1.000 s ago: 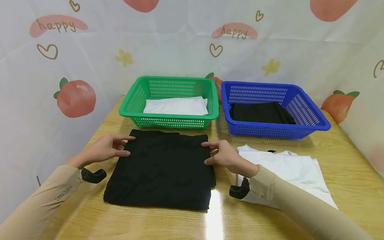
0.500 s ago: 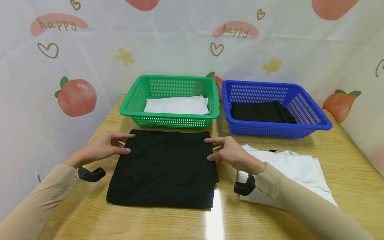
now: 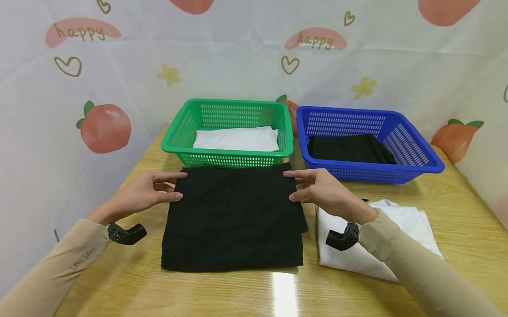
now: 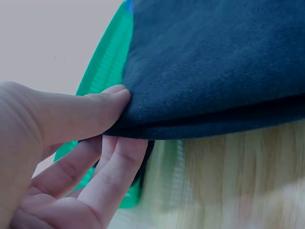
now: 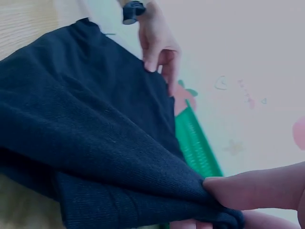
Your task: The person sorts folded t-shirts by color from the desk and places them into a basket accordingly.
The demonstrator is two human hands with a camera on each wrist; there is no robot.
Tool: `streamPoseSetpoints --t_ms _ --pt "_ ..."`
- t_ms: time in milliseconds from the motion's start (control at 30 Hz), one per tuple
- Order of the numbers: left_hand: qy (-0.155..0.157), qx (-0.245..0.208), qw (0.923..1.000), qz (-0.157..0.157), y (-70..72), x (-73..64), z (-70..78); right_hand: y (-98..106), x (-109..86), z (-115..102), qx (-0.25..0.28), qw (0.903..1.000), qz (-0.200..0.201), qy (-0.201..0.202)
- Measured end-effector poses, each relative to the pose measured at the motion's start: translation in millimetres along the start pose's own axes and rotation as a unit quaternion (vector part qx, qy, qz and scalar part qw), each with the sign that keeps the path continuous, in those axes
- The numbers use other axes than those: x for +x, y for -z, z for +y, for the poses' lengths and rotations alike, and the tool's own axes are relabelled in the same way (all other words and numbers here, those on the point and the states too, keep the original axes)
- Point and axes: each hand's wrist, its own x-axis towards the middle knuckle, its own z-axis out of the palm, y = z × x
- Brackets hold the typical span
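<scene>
A folded black garment (image 3: 235, 217) of knit-like cloth is held out between my two hands in front of the green basket. My left hand (image 3: 139, 195) pinches its left side near the far corner. In the left wrist view, the thumb (image 4: 102, 109) lies on top of the folded edge and the fingers are beneath. My right hand (image 3: 328, 193) grips the opposite side, thumb above and fingertips below, as the right wrist view shows. Layers of the cloth part at the edge there. The far edge overlaps the front wall of the green basket (image 3: 237, 159) in the head view.
White folded cloth (image 3: 240, 139) lies in the green basket. Beside it stands a blue basket (image 3: 376, 175) with black folded cloth (image 3: 350, 149) inside. A white garment (image 3: 358, 262) lies at the right on the wooden table (image 3: 191, 300), partly under my right forearm. A printed curtain (image 3: 230, 70) hangs behind.
Both hands have moved right with the black garment, and the right hand has also moved up and away. The garment's far edge now overlaps the green basket's front; its near edge looks straighter.
</scene>
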Motion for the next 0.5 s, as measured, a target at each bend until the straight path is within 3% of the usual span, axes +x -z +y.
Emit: streamPoseSetpoints --t_ms 233,500 --pt "-0.016 0.008 0.9995 0.028 -7.1 1.9 18.9 18 -10.2 -16 0.019 0.9998 0.001 0.003" --pt "-0.01 -0.022 0.9988 0.044 -15.7 9.3 41.6 45 -24.2 -30 0.03 0.9995 0.001 -0.004"
